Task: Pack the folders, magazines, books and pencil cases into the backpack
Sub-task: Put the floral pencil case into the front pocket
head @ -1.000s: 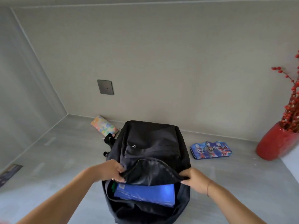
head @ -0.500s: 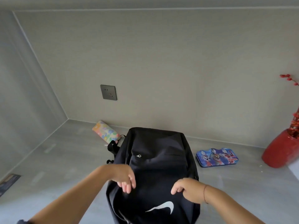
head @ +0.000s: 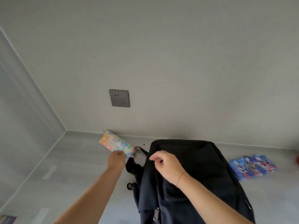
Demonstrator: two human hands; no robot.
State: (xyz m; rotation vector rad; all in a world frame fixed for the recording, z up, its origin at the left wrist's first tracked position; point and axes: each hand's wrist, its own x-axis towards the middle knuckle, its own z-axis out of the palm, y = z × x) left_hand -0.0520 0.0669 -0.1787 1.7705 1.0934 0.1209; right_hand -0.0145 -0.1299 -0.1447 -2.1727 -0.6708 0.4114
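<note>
The backpack (head: 186,175) is cut off at the near edge, a dark item (head: 6,219) at the near left corner, a red object (head: 298,159) at the right. Fingertips of the left hand (head: 116,161) are hidden under the pastel pencil case (head: 115,143); the grip of the right hand (head: 166,165) cannot be told.

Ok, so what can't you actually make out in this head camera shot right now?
Head view only.
Backpack contents: hidden by its own black fabric.
Whether the right hand pinches anything: its curled fingers hide that.
Left hand fingers: mostly under the pastel pencil case it holds.
Dark thing in the bottom-left corner: cut off by the frame edge.
Blue pencil case print: blurred.
</note>
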